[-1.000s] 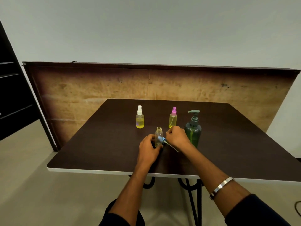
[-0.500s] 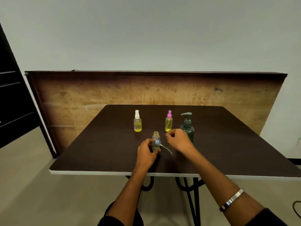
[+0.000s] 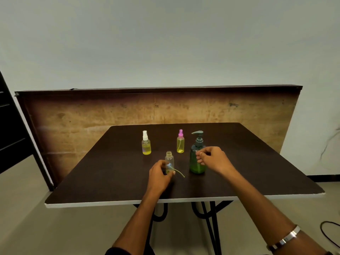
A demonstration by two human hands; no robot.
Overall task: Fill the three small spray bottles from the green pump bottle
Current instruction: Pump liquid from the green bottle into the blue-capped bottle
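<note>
Two spray bottles, white-capped [image 3: 146, 143] and pink-capped [image 3: 180, 142], stand filled at the back of the worktop [image 3: 257, 162]; the third, an uncapped bottle [image 3: 169, 160], stands near-empty w/ our left hand [image 3: 159, 175] pinching its base and what looks like its sprayer head, dip tube [image 3: 180, 172] trailing out; right hand [image 3: 213, 157] curls empty just in front of the green pump bottle [image 3: 197, 159]. Risks, as we judge: narrow neck vs pump spout, so misaim spills; light bottle may tip if we loosen grip.
</note>
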